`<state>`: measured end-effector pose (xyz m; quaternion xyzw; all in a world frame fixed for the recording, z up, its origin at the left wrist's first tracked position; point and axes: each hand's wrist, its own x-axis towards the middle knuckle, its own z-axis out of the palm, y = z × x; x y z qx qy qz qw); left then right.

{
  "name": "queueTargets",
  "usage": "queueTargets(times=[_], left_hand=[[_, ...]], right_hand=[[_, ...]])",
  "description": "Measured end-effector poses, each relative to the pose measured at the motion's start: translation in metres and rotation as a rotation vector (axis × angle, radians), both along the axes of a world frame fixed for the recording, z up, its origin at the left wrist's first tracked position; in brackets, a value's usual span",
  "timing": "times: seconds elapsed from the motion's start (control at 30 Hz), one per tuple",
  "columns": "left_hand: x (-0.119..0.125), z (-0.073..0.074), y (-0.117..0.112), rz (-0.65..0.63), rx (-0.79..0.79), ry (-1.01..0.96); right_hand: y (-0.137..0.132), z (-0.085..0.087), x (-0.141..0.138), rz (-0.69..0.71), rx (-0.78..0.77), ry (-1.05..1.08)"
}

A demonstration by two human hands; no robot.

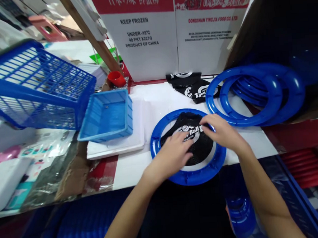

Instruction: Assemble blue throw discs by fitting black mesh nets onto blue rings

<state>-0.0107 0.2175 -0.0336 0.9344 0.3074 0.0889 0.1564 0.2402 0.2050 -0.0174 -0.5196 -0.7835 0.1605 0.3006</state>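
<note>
A blue plastic ring (160,133) lies on the white table top near the front edge. Inside it sits a black mesh net (201,148) with white printed lettering. My left hand (170,157) rests on the net's left side with its fingers pressed down on the mesh. My right hand (220,131) lies over the net's upper right edge, fingers curled onto the fabric near the ring's rim. Both hands touch the net.
Several more blue rings (254,91) are stacked at the right. Spare black nets (191,84) lie behind. A light blue tray (107,116) and a tilted dark blue basket (35,87) stand at the left. A red cap (116,78) and white cartons (148,37) are at the back.
</note>
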Motion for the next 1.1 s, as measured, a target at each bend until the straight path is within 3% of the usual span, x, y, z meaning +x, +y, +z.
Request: queueTargets(times=[0.13, 0.27, 0.37, 0.53, 0.7, 0.83, 0.97, 1.1], left_hand=[[0.011, -0.012, -0.037, 0.010, -0.154, 0.106], [0.008, -0.020, -0.041, 0.031, -0.098, 0.003], [-0.003, -0.022, -0.043, 0.021, -0.053, -0.148], [-0.011, -0.026, -0.052, 0.029, -0.063, -0.396], [-0.004, -0.029, -0.060, 0.041, 0.005, -0.436], [0.000, -0.034, -0.063, 0.126, 0.165, -0.483], [-0.007, -0.038, -0.065, 0.101, 0.328, -0.599], [-0.018, -0.040, -0.068, 0.013, 0.305, -0.692]], right_hand=[[-0.084, -0.024, -0.025, -0.145, 0.139, 0.030], [-0.122, -0.056, -0.058, -0.303, 0.231, 0.059], [-0.125, -0.066, -0.070, -0.346, 0.268, 0.051], [-0.118, -0.064, -0.071, -0.324, 0.307, 0.065], [-0.108, -0.064, -0.072, -0.318, 0.398, 0.116], [-0.102, -0.064, -0.069, -0.339, 0.388, 0.149], [-0.100, -0.065, -0.058, -0.220, 0.449, 0.203], [-0.102, -0.063, -0.046, -0.042, 0.469, 0.203]])
